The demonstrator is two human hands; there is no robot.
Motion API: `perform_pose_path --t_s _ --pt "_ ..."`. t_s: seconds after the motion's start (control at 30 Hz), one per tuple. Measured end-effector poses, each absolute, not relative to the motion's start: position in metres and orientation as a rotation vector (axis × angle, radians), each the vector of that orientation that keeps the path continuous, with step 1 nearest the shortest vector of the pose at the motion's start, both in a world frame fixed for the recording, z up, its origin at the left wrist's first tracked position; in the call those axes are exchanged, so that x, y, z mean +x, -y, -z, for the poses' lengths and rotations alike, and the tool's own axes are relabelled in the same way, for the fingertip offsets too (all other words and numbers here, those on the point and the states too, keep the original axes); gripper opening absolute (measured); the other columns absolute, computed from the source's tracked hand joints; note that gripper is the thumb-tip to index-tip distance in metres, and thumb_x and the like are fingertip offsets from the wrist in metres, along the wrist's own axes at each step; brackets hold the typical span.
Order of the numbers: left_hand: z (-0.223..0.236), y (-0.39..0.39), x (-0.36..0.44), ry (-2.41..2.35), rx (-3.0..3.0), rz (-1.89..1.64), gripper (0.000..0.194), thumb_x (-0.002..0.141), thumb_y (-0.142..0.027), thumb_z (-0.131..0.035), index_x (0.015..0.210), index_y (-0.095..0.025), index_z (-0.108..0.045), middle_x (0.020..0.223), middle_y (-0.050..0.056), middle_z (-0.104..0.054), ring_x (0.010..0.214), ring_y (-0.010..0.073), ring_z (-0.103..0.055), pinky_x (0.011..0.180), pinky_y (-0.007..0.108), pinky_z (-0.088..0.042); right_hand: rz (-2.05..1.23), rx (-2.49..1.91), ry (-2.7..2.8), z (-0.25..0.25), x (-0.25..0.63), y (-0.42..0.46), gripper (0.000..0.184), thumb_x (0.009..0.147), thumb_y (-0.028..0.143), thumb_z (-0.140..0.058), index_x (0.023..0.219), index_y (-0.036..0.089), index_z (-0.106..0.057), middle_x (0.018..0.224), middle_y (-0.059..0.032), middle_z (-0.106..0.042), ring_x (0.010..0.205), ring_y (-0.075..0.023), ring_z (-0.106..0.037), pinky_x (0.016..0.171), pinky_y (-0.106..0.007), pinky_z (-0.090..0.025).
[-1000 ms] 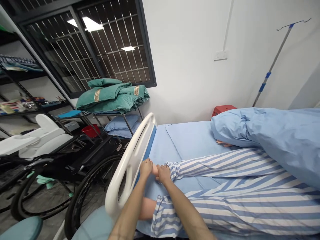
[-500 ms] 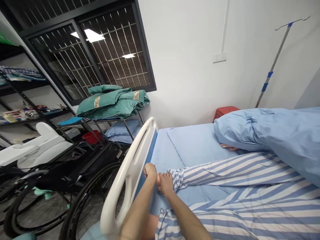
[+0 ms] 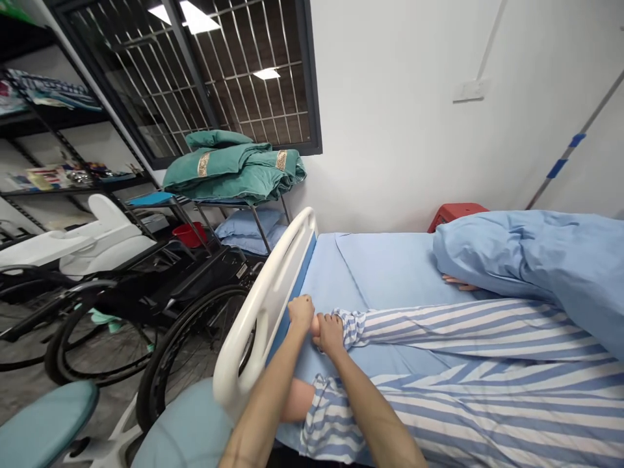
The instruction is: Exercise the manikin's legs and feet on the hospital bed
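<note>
A person lies on a bed in blue-and-white striped trousers (image 3: 439, 328). My left hand (image 3: 301, 311) is closed around the front of the far foot, close to the white footboard (image 3: 251, 309); its fingertips are hidden. Just to its right, my right hand (image 3: 330, 333) wraps over the far ankle (image 3: 316, 325), beside the bunched trouser cuff (image 3: 351, 325). Nearer to me, the other lower leg (image 3: 298, 400) shows bare below its cuff, partly behind my left forearm.
A blue quilt (image 3: 526, 253) covers the person's upper body, one hand (image 3: 461, 282) showing at its edge. Left of the footboard stand a wheelchair (image 3: 195, 325) and a teal seat (image 3: 188, 426). Green folded bedding (image 3: 238, 172) lies on a rack under the window.
The view has tilted down and shifted left, bringing teal seats into sight at the lower left. Both hands keep their hold on the foot and ankle, with little visible movement.
</note>
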State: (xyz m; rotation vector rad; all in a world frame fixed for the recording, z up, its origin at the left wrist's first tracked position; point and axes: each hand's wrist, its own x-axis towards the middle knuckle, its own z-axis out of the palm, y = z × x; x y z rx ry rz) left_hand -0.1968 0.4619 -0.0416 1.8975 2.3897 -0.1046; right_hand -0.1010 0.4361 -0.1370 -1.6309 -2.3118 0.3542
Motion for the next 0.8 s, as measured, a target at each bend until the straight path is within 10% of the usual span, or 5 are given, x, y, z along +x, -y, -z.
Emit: perform_pose_path --t_s 0.8 --pt "0.047 -0.479 -0.183 -2.355 1.949 0.340 0.027 0.083 -0.010 -0.045 0.094 -0.004 -0.069 0.080 0.020 -0.068 0.081 0.0279 -0.068 0.068 0.036 -0.050 -0.368 -1.579 2.444 0.136 -0.091 -0.440 0.057 0.070 0.033 -0.068 0.121 0.019 -0.046 0.116 -0.0109 -0.056 0.108 -0.0267 -0.048 0.097 -0.037 -0.027"
